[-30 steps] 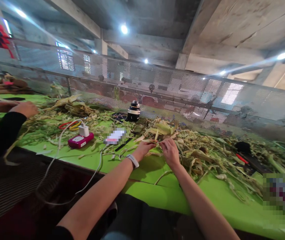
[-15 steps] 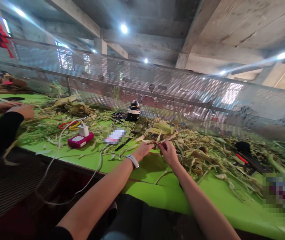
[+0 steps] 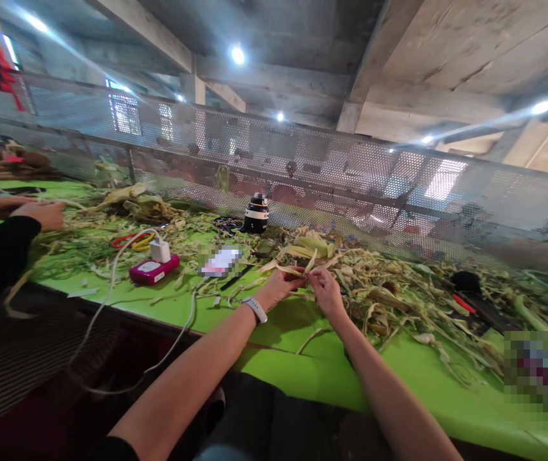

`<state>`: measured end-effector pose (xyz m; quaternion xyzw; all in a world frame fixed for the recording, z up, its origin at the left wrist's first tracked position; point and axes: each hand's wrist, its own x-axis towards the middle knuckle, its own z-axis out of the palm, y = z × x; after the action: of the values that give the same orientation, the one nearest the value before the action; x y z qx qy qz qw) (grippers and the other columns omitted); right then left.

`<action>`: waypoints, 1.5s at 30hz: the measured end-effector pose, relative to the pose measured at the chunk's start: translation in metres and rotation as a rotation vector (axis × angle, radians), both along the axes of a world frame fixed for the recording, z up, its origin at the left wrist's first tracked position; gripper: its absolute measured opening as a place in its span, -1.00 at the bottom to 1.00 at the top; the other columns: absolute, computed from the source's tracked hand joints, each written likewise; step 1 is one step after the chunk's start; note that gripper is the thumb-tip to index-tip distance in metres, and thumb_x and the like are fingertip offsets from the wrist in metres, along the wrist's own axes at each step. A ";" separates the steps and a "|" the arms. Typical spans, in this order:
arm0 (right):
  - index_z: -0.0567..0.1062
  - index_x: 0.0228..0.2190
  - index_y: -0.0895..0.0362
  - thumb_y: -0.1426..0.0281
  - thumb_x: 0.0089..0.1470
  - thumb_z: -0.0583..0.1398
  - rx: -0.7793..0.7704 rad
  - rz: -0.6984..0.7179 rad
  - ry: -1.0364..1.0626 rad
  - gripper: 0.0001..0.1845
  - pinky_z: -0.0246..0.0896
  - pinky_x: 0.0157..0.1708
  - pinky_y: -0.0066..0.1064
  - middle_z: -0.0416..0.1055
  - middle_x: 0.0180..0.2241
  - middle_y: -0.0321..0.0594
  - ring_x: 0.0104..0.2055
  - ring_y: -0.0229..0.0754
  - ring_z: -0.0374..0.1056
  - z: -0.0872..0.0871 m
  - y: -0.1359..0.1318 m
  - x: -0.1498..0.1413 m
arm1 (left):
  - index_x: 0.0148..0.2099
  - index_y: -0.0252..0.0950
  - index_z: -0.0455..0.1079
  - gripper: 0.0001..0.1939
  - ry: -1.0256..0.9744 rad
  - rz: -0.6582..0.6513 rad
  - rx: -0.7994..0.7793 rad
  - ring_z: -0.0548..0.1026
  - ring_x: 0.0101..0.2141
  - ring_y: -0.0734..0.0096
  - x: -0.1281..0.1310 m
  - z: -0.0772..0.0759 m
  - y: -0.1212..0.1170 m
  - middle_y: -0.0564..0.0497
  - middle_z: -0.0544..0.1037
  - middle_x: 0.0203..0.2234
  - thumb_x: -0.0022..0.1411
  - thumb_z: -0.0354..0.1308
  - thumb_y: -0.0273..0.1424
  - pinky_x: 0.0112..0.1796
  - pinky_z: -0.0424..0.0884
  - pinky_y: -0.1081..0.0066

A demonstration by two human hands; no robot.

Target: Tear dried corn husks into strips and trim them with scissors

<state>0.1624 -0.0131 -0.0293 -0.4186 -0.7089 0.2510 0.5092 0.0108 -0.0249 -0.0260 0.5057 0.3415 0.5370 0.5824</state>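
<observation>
1. The grip of the left hand (image 3: 281,288) pinches a pale husk strip (image 3: 311,261) over the green bench (image 3: 298,374).
2. The right hand (image 3: 326,292), just beside it, has its grip pinched on the strip too.
3. Beyond stands a capped black bottle (image 3: 257,218), upright, contents hidden.
4. Loose husks (image 3: 384,299) lie heaped rightward.

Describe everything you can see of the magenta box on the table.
The magenta box is low and roughly rectangular with rounded corners, and looks like hard plastic. White labels show on its top and near side; their print is too small to read. It lies flat on the green table, near the edge. A white charger stands upright on top, probably plugged in, though any prongs are hidden. Nobody is touching it.
</observation>
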 end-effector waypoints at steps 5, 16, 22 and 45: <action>0.34 -0.41 0.08 -0.03 0.02 0.09 -0.043 -0.019 -0.033 -0.59 -0.05 -0.61 -0.43 0.22 -0.68 -0.39 -0.64 -0.25 0.12 0.000 0.001 0.001 | -0.37 -0.33 0.50 -0.67 0.024 0.037 0.048 0.44 -0.46 0.44 -0.001 -0.001 0.003 0.05 0.55 -0.53 -0.25 0.41 -0.33 -0.37 0.30 0.44; 0.46 -0.43 0.10 0.21 0.13 0.10 0.250 -0.101 -0.342 -0.74 0.22 -0.27 -0.32 0.46 -0.41 -0.14 -0.31 -0.10 0.36 -0.001 -0.003 0.001 | -0.48 -0.34 0.40 -0.73 0.058 0.300 0.086 0.37 -0.51 0.46 -0.008 -0.007 0.014 0.08 0.47 -0.60 -0.20 0.37 -0.30 -0.40 0.28 0.43; 0.54 -0.37 0.08 0.34 0.19 0.10 0.458 -0.187 -0.622 -0.78 0.18 -0.17 -0.30 0.44 -0.24 -0.09 -0.19 -0.08 0.30 0.009 -0.013 0.003 | -0.52 -0.32 0.38 -0.79 0.212 0.237 0.177 0.35 -0.50 0.43 -0.008 -0.011 0.018 0.09 0.44 -0.63 -0.19 0.34 -0.35 -0.40 0.28 0.41; 0.31 -0.52 0.06 0.00 -0.14 0.17 -0.174 0.030 0.063 -0.62 0.21 -0.58 -0.39 0.36 -0.64 -0.32 -0.59 -0.20 0.30 -0.011 0.013 -0.001 | -0.33 -0.29 0.35 -0.82 0.126 0.151 0.101 0.43 -0.44 0.48 -0.002 0.001 0.005 0.12 0.44 -0.54 -0.05 0.25 -0.48 -0.34 0.35 0.45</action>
<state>0.1614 0.0003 -0.0404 -0.4425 -0.6742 0.3321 0.4893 0.0084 -0.0198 -0.0249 0.5401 0.3873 0.5630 0.4913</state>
